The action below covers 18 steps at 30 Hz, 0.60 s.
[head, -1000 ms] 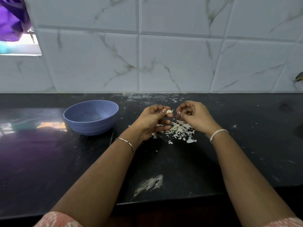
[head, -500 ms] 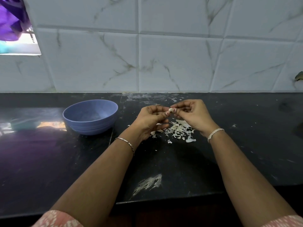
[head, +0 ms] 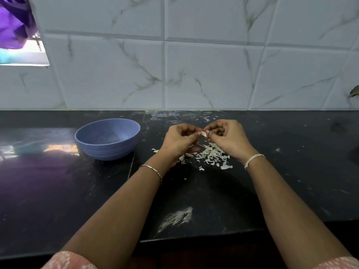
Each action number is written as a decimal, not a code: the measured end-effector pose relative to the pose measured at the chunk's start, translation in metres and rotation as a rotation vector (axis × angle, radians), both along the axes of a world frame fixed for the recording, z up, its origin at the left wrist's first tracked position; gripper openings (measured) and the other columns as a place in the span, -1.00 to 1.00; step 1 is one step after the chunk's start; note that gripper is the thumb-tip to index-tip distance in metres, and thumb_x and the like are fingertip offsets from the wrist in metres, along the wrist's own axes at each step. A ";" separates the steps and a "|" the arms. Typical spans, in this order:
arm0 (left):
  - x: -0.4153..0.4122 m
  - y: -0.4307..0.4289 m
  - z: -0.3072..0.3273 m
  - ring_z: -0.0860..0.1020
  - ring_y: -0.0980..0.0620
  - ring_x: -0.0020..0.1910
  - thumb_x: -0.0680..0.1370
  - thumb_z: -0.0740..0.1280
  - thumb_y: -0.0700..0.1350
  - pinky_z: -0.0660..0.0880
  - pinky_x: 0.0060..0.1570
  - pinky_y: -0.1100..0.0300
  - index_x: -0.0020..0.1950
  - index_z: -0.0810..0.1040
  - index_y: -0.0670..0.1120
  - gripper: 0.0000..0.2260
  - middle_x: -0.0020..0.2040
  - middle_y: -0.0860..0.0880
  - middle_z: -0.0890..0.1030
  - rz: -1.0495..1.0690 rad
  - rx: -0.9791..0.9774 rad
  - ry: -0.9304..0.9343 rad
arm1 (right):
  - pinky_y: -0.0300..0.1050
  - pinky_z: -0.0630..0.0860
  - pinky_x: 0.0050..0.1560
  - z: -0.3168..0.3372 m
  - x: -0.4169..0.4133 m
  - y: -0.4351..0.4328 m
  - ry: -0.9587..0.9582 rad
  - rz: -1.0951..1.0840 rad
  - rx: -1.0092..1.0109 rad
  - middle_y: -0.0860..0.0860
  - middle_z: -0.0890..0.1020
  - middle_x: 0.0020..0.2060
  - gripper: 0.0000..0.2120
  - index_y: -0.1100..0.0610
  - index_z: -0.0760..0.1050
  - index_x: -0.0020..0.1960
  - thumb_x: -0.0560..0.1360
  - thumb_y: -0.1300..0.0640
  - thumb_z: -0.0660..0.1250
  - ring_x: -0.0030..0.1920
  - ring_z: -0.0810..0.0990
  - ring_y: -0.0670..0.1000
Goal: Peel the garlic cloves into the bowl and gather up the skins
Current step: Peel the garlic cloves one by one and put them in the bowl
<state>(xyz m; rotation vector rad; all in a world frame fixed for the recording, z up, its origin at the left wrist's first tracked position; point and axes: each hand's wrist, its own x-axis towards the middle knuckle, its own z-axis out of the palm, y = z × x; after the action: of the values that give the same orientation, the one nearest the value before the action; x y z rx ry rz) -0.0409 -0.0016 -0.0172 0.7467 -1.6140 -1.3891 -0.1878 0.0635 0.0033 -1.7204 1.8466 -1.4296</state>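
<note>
A small pale garlic clove (head: 203, 133) is held above the black counter between both hands. My left hand (head: 179, 141) pinches it from the left with thumb and fingers curled. My right hand (head: 227, 137) pinches it from the right at the fingertips. Under and between the hands lies a heap of white garlic skins (head: 210, 155). A blue bowl (head: 107, 139) stands to the left of my left hand; what lies inside it I cannot make out.
The black stone counter (head: 213, 191) ends in a front edge close to me, with a white smear (head: 177, 218) near that edge. A white marble-tiled wall (head: 194, 65) rises behind. A purple cloth (head: 11, 24) hangs at the top left.
My right hand has closed in on the left, and its fingertips now meet the clove that the left hand was holding alone. Both hands stay above the skins.
</note>
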 end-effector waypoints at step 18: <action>-0.001 0.001 0.003 0.59 0.07 -0.38 0.44 0.45 -0.28 0.62 -0.33 0.13 -0.17 0.67 -0.10 -0.92 -0.35 0.03 0.62 0.220 -0.265 -0.129 | -0.37 0.52 -0.25 -0.003 0.006 -0.001 0.013 -0.014 0.008 -0.02 0.69 -0.30 -0.93 0.08 0.66 -0.14 0.39 0.19 0.51 -0.31 0.61 -0.17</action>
<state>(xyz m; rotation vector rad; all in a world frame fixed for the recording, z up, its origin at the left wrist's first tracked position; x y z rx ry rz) -0.0417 -0.0002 -0.0141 0.8392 -1.7162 -0.9655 -0.1819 0.0621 0.0000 -1.7202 1.8719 -1.4182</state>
